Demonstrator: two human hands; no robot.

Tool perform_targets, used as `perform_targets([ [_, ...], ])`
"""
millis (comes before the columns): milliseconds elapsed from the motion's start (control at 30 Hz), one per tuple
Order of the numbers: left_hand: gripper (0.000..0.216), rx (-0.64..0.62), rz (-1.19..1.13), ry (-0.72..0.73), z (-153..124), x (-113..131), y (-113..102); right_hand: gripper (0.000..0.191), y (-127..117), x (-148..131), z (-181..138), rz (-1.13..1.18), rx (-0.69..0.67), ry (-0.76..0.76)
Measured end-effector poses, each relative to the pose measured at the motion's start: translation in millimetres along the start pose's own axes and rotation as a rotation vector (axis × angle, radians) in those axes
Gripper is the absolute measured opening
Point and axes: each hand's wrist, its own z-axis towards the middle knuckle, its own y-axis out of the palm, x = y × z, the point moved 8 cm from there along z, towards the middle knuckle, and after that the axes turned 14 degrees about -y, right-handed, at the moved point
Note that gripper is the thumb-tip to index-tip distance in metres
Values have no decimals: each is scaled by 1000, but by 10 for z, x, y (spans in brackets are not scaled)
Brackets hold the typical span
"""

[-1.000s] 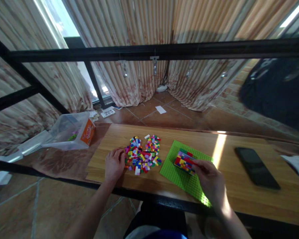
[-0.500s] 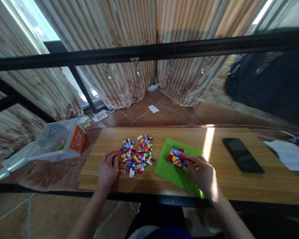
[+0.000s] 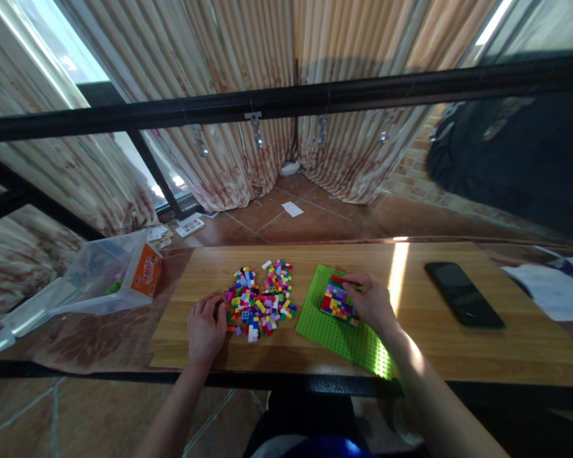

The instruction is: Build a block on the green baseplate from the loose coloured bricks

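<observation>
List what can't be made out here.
Head view:
Hidden by the right hand: whether it holds anything or touches the brick block.
Hidden by the left hand: whether it touches the loose bricks.
Too small to count: those bricks.
Cut off by the right edge: papers.

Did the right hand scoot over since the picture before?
Yes: the right hand moved forward and slightly left, toward the far edge of the green baseplate.

Daylight fills the window [image 3: 71,48] on my left; sun glares off the table [image 3: 434,350] and the green baseplate [image 3: 339,334].
</observation>
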Motion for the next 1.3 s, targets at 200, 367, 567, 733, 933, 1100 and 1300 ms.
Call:
perform_targets([
  [200,29,-3,2,-2,1,2,-7,27,29,19,-16,-9,-20,-8],
  [367,29,2,10,1,0,10,-12,25,17,5,2,-52,-20,-31],
  [567,28,-8,6,-7,0,7,-8,24,5,-18,19,-90,-26,-34],
  [733,29,2,11,0,4,4,-4,23,13,-11,33,-25,-62,-12],
  [933,28,-9,13,-5,6,-3,5,23,15,-22,68,-19,-100,1],
  [1100,26,-7,15,-3,3,-4,2,23,47,-21,99,-54,-162,-8],
  [1300,26,-6,6,-15,-1,-18,14,22,60,-12,121,-71,-202,44],
])
